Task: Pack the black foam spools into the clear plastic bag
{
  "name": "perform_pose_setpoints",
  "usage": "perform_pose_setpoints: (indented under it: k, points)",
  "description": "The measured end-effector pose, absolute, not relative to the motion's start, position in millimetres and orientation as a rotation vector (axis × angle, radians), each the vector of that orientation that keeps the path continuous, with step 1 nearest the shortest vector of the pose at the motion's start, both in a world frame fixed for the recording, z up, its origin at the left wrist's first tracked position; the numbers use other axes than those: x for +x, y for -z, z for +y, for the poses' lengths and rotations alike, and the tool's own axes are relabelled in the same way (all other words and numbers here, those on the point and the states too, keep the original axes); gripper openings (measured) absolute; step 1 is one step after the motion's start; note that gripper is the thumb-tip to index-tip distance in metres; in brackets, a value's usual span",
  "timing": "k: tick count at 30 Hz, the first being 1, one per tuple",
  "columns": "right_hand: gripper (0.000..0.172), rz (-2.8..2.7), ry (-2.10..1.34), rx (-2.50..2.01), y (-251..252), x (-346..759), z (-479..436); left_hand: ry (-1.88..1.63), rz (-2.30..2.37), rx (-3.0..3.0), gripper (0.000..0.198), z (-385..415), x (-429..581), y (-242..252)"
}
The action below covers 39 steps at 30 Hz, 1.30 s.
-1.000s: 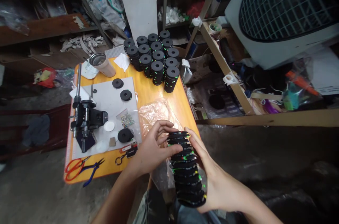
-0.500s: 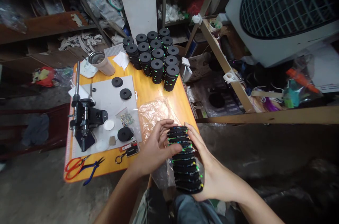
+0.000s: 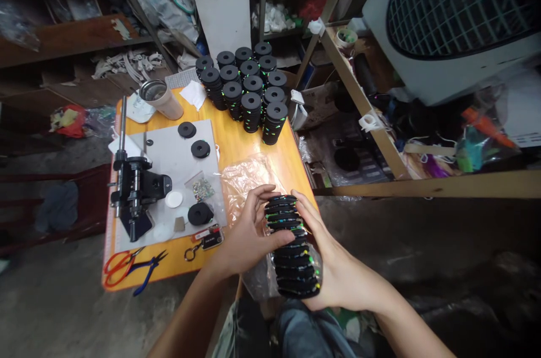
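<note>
A long stack of black foam spools [image 3: 293, 268], with bright green, yellow and blue bits showing along the sides, lies tilted between my hands over the table's front edge. My left hand [image 3: 253, 234] grips it from the left, its thumb across the top side. From the right, my right hand [image 3: 332, 262] wraps around the stack, its fingers running along the far side. Clear plastic [image 3: 260, 276] hangs beneath the stack. More such stacks [image 3: 251, 101] stand upright in rows at the table's back. Single black spools [image 3: 200, 149] lie on the grey mat.
On the table [image 3: 232, 146] are a black metal clamp device [image 3: 137, 180], a steel cup [image 3: 163, 100], a bag of small beads [image 3: 202, 189], orange-handled scissors [image 3: 118, 269], blue pliers [image 3: 147, 273] and a clear plastic sheet [image 3: 249, 177]. A wooden frame [image 3: 363, 104] and a large fan [image 3: 456, 20] stand at the right.
Both hands and the held stack have risen slightly in the view. My left thumb has slid a little to the right across the stack.
</note>
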State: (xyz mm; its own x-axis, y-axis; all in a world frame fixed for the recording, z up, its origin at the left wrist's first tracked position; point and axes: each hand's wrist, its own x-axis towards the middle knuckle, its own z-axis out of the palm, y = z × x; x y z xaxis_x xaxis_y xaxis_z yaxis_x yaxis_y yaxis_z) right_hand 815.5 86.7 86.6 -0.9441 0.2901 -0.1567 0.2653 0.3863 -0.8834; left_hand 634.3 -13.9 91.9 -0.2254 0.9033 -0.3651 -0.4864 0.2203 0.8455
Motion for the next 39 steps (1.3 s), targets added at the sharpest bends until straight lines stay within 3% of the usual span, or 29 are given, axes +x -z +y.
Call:
perform_pose_setpoints:
  k: [6, 17, 24, 39]
  points:
    - [0.131, -2.589, -1.656, -0.529, -85, 813, 92, -1.346, 1.102, 0.525, 0.102, -14, 632, -92]
    - [0.131, -2.614, -1.678, -0.516, -81, 809, 92, -1.321, 1.116, 0.550, 0.102, -16, 632, -83]
    - [0.128, -2.604, -1.677, -0.545, -77, 808, 95, -1.169, 1.190, 0.631, 0.122, -20, 631, -85]
    - [0.126, -2.561, -1.789, -0.559, -68, 805, 94, -1.188, 1.132, 0.527, 0.116, -23, 638, -65]
